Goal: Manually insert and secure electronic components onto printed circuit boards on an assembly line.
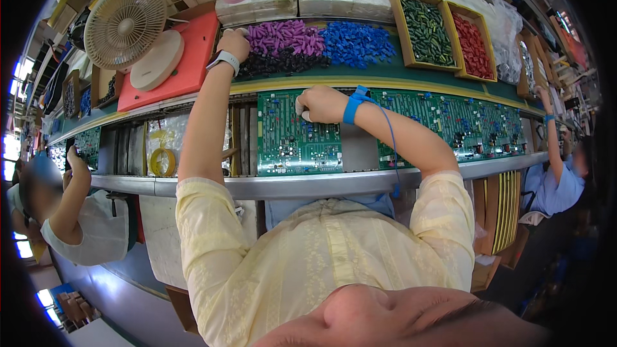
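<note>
Part of the person's face (385, 315) is nearest, then a yellow shirt (302, 250). A metal rail (308, 186) runs along the near edge of the green circuit board (299, 148). Over the board's far half, the right hand (324, 104) bends fingers down; whether it grips anything, I cannot tell. Beyond the board, the left hand (234, 44) curls at the purple parts (286, 37), its grip hidden. Blue parts (357, 45) lie beyond the board too.

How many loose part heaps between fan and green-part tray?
3: purple heap beside the left hand, blue heap right of purple, black heap nearer the person. Others may be hidden.
</note>
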A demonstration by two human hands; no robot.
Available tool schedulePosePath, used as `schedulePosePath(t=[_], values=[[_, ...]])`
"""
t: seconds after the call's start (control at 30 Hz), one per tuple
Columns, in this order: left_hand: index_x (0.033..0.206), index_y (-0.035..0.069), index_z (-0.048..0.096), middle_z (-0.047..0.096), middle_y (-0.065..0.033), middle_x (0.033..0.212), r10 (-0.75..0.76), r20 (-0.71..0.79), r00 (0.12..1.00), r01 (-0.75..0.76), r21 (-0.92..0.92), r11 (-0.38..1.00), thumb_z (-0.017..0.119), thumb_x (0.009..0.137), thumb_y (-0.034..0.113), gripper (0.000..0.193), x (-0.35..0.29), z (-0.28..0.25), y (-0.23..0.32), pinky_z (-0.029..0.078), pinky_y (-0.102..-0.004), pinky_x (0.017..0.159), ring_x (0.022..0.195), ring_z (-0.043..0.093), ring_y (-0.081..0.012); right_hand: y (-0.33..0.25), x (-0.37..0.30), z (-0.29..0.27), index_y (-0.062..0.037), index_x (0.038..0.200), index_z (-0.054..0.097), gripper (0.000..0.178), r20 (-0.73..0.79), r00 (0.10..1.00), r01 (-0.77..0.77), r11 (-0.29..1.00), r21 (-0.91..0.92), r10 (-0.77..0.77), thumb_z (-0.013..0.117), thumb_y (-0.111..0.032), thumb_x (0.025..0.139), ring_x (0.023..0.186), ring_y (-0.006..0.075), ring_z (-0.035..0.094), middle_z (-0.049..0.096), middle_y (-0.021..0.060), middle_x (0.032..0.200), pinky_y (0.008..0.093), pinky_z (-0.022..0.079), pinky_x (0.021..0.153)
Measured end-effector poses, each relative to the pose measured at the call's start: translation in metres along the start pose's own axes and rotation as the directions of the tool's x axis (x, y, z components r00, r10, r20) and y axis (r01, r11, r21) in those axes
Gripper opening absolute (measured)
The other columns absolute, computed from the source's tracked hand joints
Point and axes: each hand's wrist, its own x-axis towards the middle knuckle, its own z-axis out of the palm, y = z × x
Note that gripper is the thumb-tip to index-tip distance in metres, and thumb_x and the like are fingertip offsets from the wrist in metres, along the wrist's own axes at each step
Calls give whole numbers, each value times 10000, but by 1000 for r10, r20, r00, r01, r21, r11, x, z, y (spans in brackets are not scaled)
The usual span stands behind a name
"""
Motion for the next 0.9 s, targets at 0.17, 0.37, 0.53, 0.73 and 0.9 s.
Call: schedulePosePath(t=[0.17, 0.37, 0.53, 0.73, 0.9], values=[[1003, 88, 629, 573, -223, 1015, 38, -109, 993, -54, -151, 987, 478, 821, 142, 243, -5, -7, -7, 456, -423, 845, 949, 561, -368, -4, 0, -6, -38, 851, 654, 145, 81, 996, -28, 999, -26, 30, 621, -114, 731, 765, 298, 611, 649, 131, 816, 397, 480, 708], [971, 65, 619, 569, -215, 1015, 139, -178, 974, -159, -102, 982, 494, 848, 197, 219, -12, 0, -5, 447, -434, 833, 954, 546, -370, -13, -8, -21, -50, 958, 662, 216, 154, 987, -51, 998, 31, 46, 614, -161, 779, 815, 310, 612, 650, 151, 874, 394, 478, 725], [959, 48, 596, 620, -217, 869, 11, -242, 970, -56, -181, 982, 514, 855, 217, 215, -6, 9, -9, 467, -461, 755, 847, 592, -388, 0, -34, -47, -58, 1019, 640, 288, -101, 990, -94, 995, 40, 98, 582, -206, 779, 881, 329, 601, 647, 151, 944, 413, 465, 793], [996, 14, 582, 660, -124, 801, -172, -184, 968, 56, -508, 860, 552, 857, 139, 189, -8, -8, -2, 496, -303, 630, 707, 662, -187, 74, -114, -118, -69, 969, 651, 264, -540, 818, -290, 953, -90, 198, 531, -192, 770, 879, 323, 601, 634, 166, 953, 406, 467, 796], [1110, 30, 559, 642, -127, 929, -186, -80, 979, 83, -679, 730, 572, 829, 98, 289, -49, -32, -17, 492, -299, 695, 746, 632, -171, 158, -188, -198, -54, 955, 639, 266, -709, 317, -846, 526, 89, 629, 497, -215, 799, 906, 354, 596, 620, 196, 971, 433, 466, 809]])
